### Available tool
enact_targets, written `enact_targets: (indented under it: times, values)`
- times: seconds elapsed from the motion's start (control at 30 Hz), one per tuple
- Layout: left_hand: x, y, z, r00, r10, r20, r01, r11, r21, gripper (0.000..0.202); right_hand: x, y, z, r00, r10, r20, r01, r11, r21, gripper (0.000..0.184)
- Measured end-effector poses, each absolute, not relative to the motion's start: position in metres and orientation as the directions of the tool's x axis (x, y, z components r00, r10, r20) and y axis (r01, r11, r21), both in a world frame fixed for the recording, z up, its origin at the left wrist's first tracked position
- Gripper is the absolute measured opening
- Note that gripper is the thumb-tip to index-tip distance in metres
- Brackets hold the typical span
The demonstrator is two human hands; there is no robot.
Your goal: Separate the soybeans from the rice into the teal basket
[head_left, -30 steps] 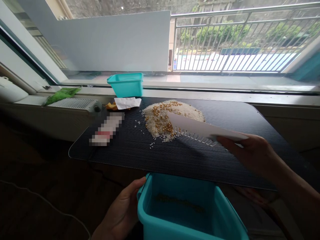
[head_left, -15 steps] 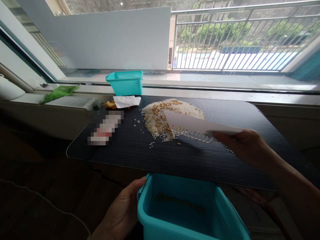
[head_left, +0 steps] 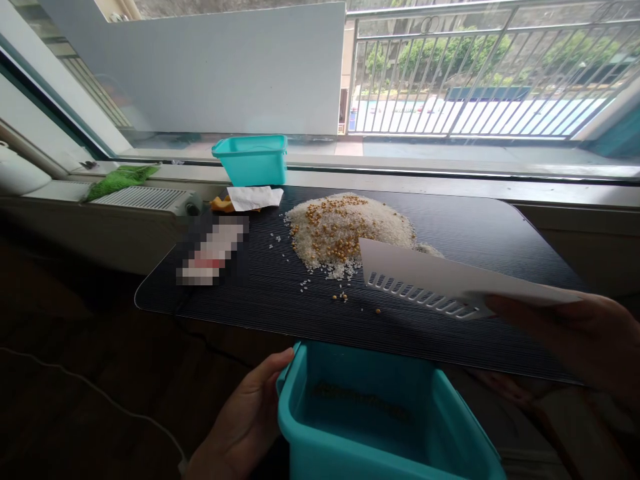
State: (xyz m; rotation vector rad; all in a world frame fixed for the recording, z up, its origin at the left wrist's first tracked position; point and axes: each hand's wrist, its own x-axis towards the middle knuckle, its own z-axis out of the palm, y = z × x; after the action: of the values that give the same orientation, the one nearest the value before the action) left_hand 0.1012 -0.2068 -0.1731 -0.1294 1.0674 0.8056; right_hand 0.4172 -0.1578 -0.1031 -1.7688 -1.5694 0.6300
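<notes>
At the dark table [head_left: 475, 230], near side, the left hand [head_left: 250, 407] grips a teal bin [head_left: 350, 460]; the right hand [head_left: 587, 333] grasps a slotted white scraper [head_left: 425, 273] beside the central grain heap [head_left: 370, 217], best kept low to limit scatter

The near bin [head_left: 320, 460] is deep teal, the far bin [head_left: 257, 163] a brighter turquoise. Whitish grains [head_left: 387, 219] are speckled with golden-yellow kernels [head_left: 345, 252]. The tabletop [head_left: 270, 297] is black (finely streaked, with a thin pale edge); the slotted tool [head_left: 420, 267] is greyish white, the cloth [head_left: 123, 180] vivid green.
</notes>
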Motion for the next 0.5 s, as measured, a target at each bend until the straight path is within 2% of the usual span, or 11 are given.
enact_targets:
  times: [0.07, 0.2, 0.37, 0.5]
  values:
    - [0.102, -0.207, -0.172, 0.231, 0.524, -0.820, -0.649, 0.711, 0.272, 0.018, 0.425, -0.166, -0.106, 0.223, 0.974, 0.034, 0.641, -0.120, -0.758, 0.011]
    - [0.104, -0.208, -0.171, 0.224, 0.525, -0.821, -0.657, 0.704, 0.270, 0.021, 0.447, -0.187, -0.118, 0.255, 0.965, -0.065, 0.634, -0.218, -0.742, 0.021]
    - [0.105, -0.207, -0.173, 0.201, 0.545, -0.814, -0.644, 0.699, 0.309, 0.025, 0.447, -0.190, -0.120, 0.133, 0.989, -0.070, 0.642, -0.140, -0.754, 0.027]
    - [0.103, -0.207, -0.175, 0.221, 0.547, -0.808, -0.634, 0.710, 0.307, 0.020, 0.418, -0.171, -0.113, 0.083, 0.994, 0.066, 0.625, 0.000, -0.780, 0.033]
